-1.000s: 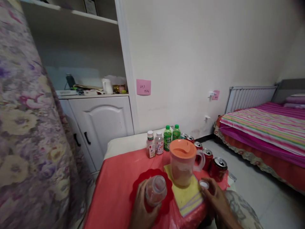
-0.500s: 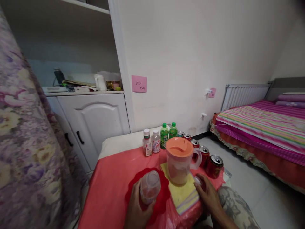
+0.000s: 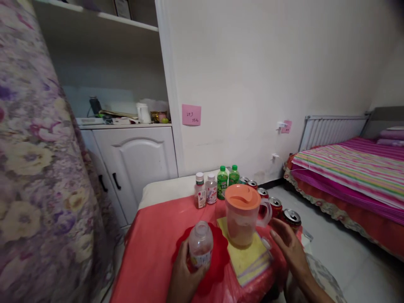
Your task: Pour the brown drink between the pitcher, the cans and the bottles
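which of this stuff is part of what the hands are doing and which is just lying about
Likely in use:
- uncapped clear bottle, held by the left hand
- white cap, near the right hand
- red scalloped plate, below the bottle

Seemingly just lying about:
- green-capped bottles
- drink cans
- pink notes

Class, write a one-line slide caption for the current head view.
Left hand grips an uncapped bottle; open right hand near a white cap and pitcher.

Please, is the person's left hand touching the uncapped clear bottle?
Touching. The head view shows the left hand curled around the side of the uncapped clear bottle, with no gap between them.
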The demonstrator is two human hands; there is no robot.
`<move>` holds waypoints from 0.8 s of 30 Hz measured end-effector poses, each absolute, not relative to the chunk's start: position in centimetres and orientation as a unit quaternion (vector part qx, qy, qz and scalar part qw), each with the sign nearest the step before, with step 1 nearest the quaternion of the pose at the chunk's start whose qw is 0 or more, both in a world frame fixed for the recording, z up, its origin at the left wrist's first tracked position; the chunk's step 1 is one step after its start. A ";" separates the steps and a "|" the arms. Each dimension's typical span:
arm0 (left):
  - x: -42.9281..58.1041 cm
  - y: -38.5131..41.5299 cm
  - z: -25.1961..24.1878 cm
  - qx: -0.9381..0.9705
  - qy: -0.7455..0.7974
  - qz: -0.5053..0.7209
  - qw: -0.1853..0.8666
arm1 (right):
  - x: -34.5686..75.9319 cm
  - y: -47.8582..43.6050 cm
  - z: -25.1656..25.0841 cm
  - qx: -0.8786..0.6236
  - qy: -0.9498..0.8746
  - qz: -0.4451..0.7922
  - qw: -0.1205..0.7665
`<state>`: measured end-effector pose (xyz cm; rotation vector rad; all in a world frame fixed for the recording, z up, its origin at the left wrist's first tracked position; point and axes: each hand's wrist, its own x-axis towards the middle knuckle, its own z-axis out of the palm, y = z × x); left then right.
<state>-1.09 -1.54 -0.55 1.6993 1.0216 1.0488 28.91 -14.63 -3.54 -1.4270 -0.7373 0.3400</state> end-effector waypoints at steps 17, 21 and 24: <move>-1.1 -1.9 0.4 0.637 0.408 0.422 0.499 | 28.8 -8.5 0.5 -0.499 -0.316 0.243 0.770; -1.1 -1.9 0.6 0.621 0.406 0.423 0.520 | 27.9 -7.9 1.5 -0.488 -0.318 0.244 0.775; -1.2 -2.0 0.9 0.627 0.412 0.426 0.505 | 27.3 -7.5 2.4 -0.487 -0.319 0.238 0.778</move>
